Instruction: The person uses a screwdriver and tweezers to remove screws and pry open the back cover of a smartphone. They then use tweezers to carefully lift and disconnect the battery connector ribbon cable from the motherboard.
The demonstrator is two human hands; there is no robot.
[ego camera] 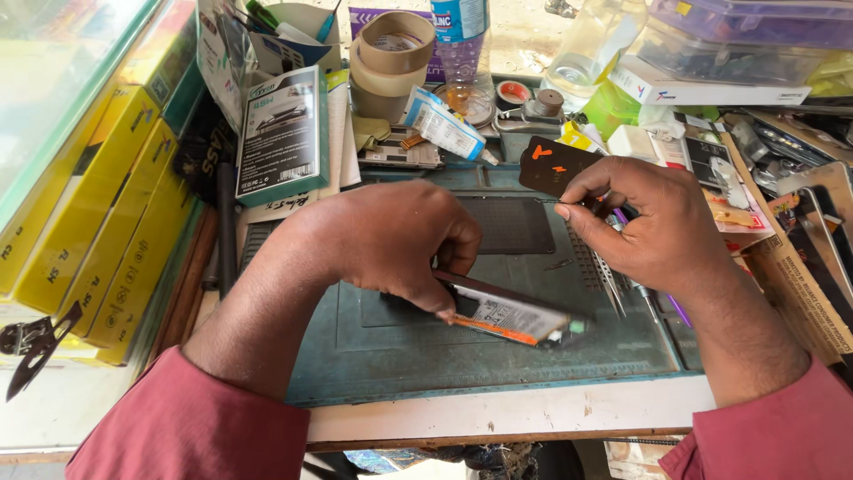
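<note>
Near the middle of the green work mat (426, 356), toward the front edge of the worktop (533, 416), lies an opened phone (506, 316) with its inside face up, a pale battery label and an orange strip showing. Long axis runs roughly left to right, slightly tilted, the right end a little nearer the front edge and pointing to the right side of the mat. Left hand (395, 236) curled over the phone's left end, its grip closed on that end, fingertips pressing the top face and thumb tucked behind. Right hand (657, 227) raised above the mat's right part, apart from the phone, thumb and forefinger pinched shut on a very thin tool or pin (548, 201) whose tip points left; too small to tell exactly what kind. Just under that hand, a pair of metal tweezers (611, 283) resting on the mat, tips toward the front edge. Behind the right hand, a dark flat piece with orange marks (551, 164). At the back edge, rolls of brown tape (391, 58), a plastic bottle (462, 40) and a white tube (444, 124). Along the left edge, a stack of yellow boxes (98, 213) and a boxed green-and-grey package (283, 133) standing upright. Red sleeves on both forearms.
</note>
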